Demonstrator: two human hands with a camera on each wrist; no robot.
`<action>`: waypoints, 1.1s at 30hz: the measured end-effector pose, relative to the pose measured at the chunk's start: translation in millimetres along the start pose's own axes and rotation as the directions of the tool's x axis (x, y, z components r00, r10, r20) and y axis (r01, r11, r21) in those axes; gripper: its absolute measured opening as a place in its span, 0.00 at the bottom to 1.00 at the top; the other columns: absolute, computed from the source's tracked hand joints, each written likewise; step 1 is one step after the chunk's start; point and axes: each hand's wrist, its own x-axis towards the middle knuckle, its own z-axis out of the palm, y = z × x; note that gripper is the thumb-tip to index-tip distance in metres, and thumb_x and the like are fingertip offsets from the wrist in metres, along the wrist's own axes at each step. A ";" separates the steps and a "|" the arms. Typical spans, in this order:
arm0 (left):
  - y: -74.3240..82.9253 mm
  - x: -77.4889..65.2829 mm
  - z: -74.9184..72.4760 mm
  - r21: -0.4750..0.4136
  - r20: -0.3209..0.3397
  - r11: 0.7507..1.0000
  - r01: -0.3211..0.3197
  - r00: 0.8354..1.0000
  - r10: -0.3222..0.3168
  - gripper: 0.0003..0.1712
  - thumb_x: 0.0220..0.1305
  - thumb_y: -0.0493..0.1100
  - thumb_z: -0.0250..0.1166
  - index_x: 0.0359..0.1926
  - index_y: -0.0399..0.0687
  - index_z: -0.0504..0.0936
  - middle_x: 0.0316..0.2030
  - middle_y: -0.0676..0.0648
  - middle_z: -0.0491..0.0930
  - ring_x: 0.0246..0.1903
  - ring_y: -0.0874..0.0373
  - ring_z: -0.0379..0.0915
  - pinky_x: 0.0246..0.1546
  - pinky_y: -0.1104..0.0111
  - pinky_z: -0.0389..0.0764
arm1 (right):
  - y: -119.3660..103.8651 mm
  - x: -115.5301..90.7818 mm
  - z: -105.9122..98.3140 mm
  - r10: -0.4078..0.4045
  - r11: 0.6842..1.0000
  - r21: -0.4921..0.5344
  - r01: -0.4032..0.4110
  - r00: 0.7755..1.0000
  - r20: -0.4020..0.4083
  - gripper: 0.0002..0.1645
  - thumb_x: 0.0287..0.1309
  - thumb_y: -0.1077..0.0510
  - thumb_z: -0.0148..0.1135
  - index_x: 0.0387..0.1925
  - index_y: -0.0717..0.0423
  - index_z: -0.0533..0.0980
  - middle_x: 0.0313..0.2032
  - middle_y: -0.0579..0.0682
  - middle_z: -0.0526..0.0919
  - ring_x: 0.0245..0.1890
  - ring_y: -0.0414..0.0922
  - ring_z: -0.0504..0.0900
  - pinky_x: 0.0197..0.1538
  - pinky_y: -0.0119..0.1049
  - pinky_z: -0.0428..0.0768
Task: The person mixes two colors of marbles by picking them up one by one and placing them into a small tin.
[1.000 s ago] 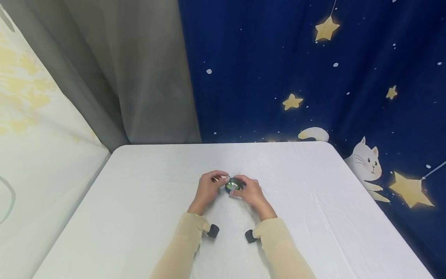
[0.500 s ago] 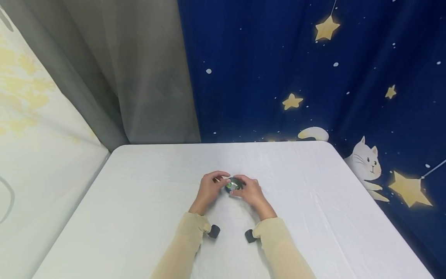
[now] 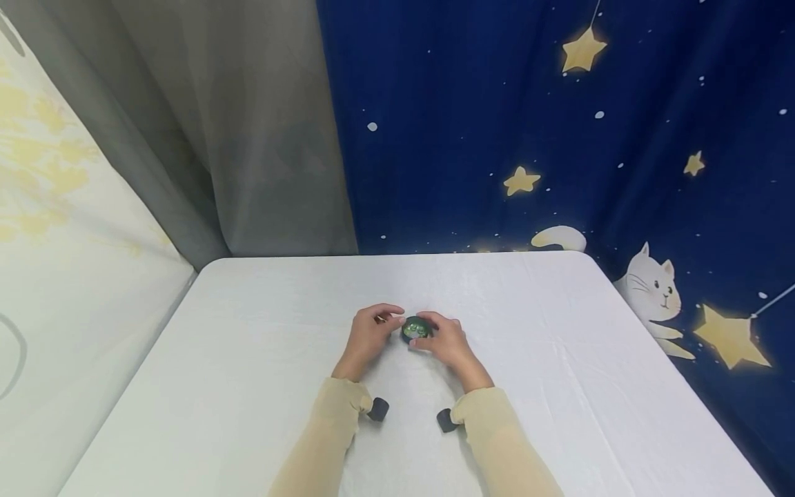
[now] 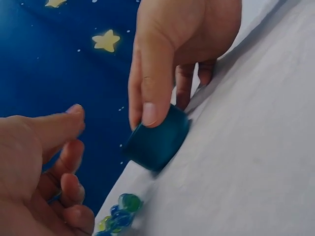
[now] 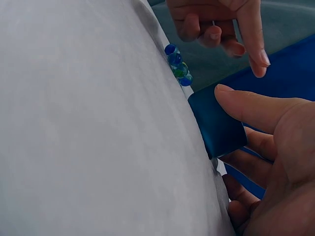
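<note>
My right hand [image 3: 448, 342] grips a small round teal cup [image 4: 160, 140] between thumb and fingers. The cup is at or just above the white tabletop; green glassy pieces show inside it [image 3: 415, 328] in the head view. My left hand [image 3: 370, 338] is just left of the rim, thumb and forefinger extended with nothing seen between them, the other fingers loosely curled. Whether something lies in its palm is hidden. A small cluster of blue and green glass marbles [image 4: 120, 215] lies on the table beside the cup, near the left hand; the head view hides it behind that hand.
The white table [image 3: 261, 421] stretches around both hands. A grey curtain [image 3: 279, 138] and a blue starry curtain [image 3: 447, 138] hang behind its far edge. Dark wrist cameras [image 3: 378, 409] stick out inward from the beige sleeves [image 3: 338, 424].
My left hand reached over the cup's rim half a second ago and has drawn back slightly left. A greenish piece earlier at its fingertips no longer shows there. The right hand has stayed still.
</note>
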 end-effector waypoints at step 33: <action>-24.1 8.8 -27.9 0.234 0.113 0.971 0.048 0.991 -0.076 0.10 0.53 0.39 0.74 0.38 0.51 0.87 0.24 0.52 0.75 0.28 0.55 0.70 0.38 0.60 0.69 | 1.8 9.2 9.5 0.002 1.000 0.018 -0.002 1.000 -0.024 0.35 0.44 0.54 0.78 0.57 0.47 0.77 0.56 0.56 0.79 0.60 0.57 0.73 0.62 0.59 0.63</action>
